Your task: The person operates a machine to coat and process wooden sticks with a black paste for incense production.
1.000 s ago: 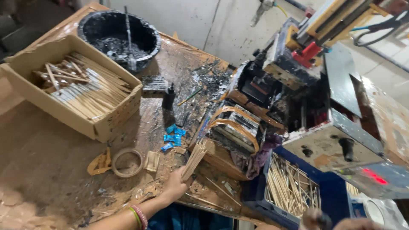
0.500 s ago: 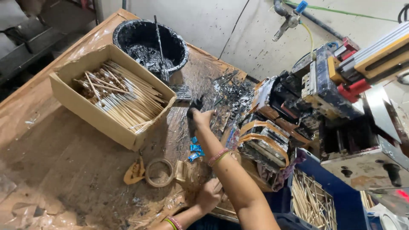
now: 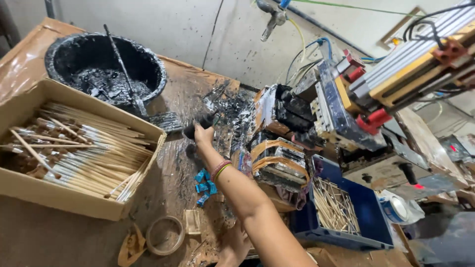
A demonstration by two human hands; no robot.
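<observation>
A grimy workshop: a paste-smeared machine at 3 o'clock, a stained desk, a black tub at 10 o'clock.

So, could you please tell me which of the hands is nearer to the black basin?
The right hand, gripping a black lump, is just right of the black basin. The left hand rests far below it at the table's near edge.

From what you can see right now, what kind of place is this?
Probably a small workshop that coats thin wooden sticks. A cardboard box holds bundled sticks, a black tub holds dark paste, and a paste-smeared machine stands beside the right hand, which grips a dark lump.
</observation>
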